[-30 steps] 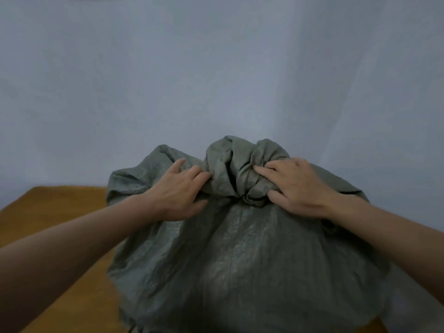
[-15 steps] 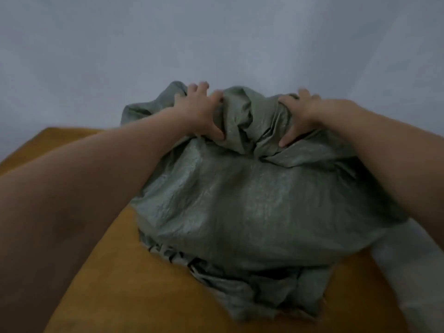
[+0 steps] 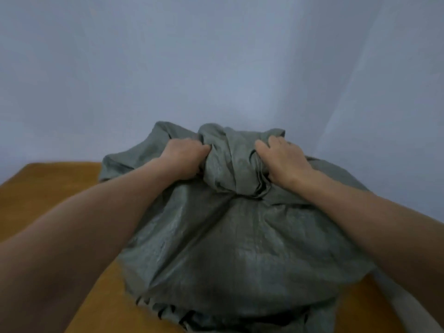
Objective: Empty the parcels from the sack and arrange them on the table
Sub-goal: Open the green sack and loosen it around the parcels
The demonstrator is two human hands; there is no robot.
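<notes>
A bulky grey-green woven sack (image 3: 240,248) stands on the wooden table (image 3: 48,188), filling the middle of the head view. Its bunched, twisted top points away from me. My left hand (image 3: 182,157) is clenched on the gathered fabric at the left of the bunch. My right hand (image 3: 283,159) grips the folds at the right of it. The sack's frayed lower edge lies at the near side. No parcels show; whatever is inside is hidden by the fabric.
A pale blue-white cloth backdrop (image 3: 216,68) hangs close behind the table and drapes down along its right side (image 3: 408,296). Bare orange-brown tabletop lies to the left of the sack and at the near left.
Both hands have tightened from loose fingers to fists on the sack's bunched top. The view has tilted down and back up, and the sack's frayed lower edge has come into sight.
</notes>
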